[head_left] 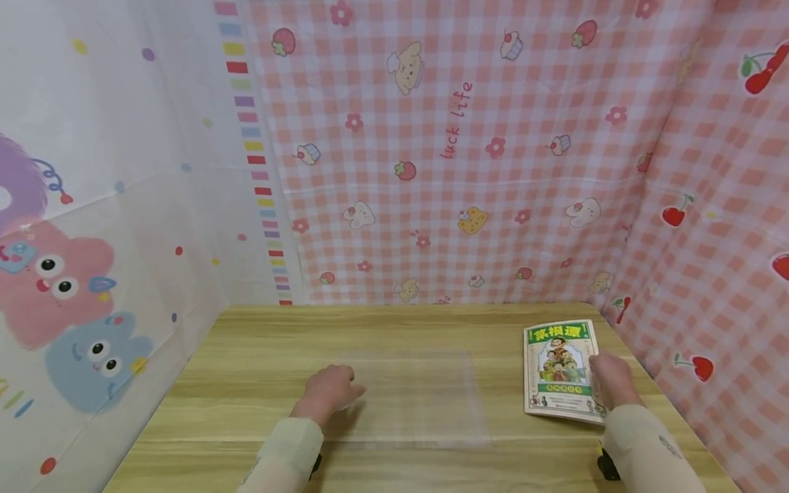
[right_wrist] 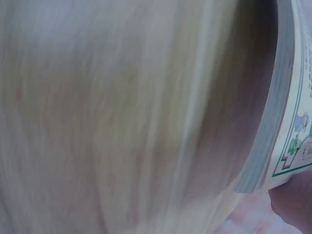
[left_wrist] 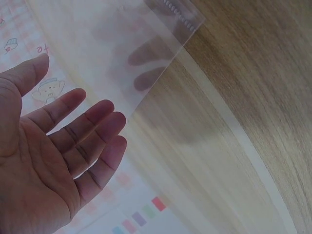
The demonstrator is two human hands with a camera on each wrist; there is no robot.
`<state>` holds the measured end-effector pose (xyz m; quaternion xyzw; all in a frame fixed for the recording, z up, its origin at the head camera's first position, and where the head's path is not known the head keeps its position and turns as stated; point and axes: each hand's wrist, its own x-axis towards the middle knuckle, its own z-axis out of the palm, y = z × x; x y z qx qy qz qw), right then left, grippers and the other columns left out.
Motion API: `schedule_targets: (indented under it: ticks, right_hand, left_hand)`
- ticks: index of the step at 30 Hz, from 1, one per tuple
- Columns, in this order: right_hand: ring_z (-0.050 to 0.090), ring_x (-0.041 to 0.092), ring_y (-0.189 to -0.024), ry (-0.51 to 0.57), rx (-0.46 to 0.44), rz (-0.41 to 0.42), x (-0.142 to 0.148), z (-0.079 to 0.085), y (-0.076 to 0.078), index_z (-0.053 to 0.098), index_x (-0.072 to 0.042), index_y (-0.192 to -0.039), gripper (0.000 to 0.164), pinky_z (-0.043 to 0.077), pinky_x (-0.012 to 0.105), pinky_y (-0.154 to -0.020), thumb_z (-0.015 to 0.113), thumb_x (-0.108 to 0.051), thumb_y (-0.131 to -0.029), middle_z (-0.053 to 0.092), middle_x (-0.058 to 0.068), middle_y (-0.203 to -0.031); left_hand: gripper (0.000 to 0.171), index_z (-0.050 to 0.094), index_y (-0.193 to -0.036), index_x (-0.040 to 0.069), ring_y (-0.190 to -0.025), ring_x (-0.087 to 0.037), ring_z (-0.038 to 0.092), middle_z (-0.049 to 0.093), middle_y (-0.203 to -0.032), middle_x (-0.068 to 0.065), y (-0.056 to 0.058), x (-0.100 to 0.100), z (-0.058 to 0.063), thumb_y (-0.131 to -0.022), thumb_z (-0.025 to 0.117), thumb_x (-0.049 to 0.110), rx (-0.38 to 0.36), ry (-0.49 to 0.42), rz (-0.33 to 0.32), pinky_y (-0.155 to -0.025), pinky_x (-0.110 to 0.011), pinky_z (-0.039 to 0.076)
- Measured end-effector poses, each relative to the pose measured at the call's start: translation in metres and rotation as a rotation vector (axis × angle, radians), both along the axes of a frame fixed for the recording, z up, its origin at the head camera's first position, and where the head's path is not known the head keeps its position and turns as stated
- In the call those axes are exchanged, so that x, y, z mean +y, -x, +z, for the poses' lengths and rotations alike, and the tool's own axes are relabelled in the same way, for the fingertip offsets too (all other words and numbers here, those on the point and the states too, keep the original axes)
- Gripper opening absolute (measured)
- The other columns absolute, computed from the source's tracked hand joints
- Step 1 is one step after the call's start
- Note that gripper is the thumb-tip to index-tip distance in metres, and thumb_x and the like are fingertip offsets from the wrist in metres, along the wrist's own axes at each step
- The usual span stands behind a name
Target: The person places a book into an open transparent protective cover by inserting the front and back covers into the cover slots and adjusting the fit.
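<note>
A paperback book (head_left: 561, 366) with a green and white cover and cartoon figures is at the right side of the table. My right hand (head_left: 615, 378) grips its right edge; the right wrist view shows the thick page block of the book (right_wrist: 273, 107) and only a bit of the hand (right_wrist: 295, 202). A flat, clear plastic sleeve (head_left: 425, 397) lies on the wood in the middle. Beside its left edge is my left hand (head_left: 329, 392), holding nothing. Up close, the left hand (left_wrist: 63, 146) has its fingers relaxed and apart, near the sleeve's corner (left_wrist: 161, 63).
The table (head_left: 271, 335) has a light wood-grain top. A pink checked cloth (head_left: 468, 185) hangs behind it, a similar cloth (head_left: 727, 226) on the right, and a white cartoon-printed cloth (head_left: 185, 226) on the left.
</note>
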<state>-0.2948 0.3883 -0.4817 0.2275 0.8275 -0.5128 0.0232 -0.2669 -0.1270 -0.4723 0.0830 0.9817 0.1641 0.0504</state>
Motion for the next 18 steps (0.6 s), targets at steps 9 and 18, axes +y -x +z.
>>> schedule_targets:
  ticks: [9, 18]
  right_hand:
    - [0.059, 0.017, -0.086, 0.212, -0.04, -0.008, -0.036, 0.013, 0.0, 0.021, 0.012, -0.15, 0.06, 0.048, 0.029, -0.077, 0.026, -0.025, -0.103, 0.05, 0.016, -0.118]
    - [0.062, 0.008, -0.076, 0.385, 0.059, 0.052, -0.073, 0.017, 0.001, 0.026, 0.015, -0.147, 0.052, 0.053, 0.025, -0.071, 0.032, -0.015, -0.105, 0.062, 0.005, -0.097]
  left_hand:
    - [0.034, 0.069, -0.101, -0.001, -0.083, -0.026, 0.064, 0.069, -0.097, -0.012, -0.003, 0.0, 0.003, -0.092, 0.069, 0.032, -0.001, 0.003, 0.003, -0.076, -0.046, 0.054]
    - [0.036, 0.069, -0.105, -0.003, -0.085, -0.028, 0.067, 0.071, -0.1, -0.015, -0.005, -0.001, 0.004, -0.093, 0.069, 0.031, 0.001, -0.005, -0.015, -0.076, -0.046, 0.055]
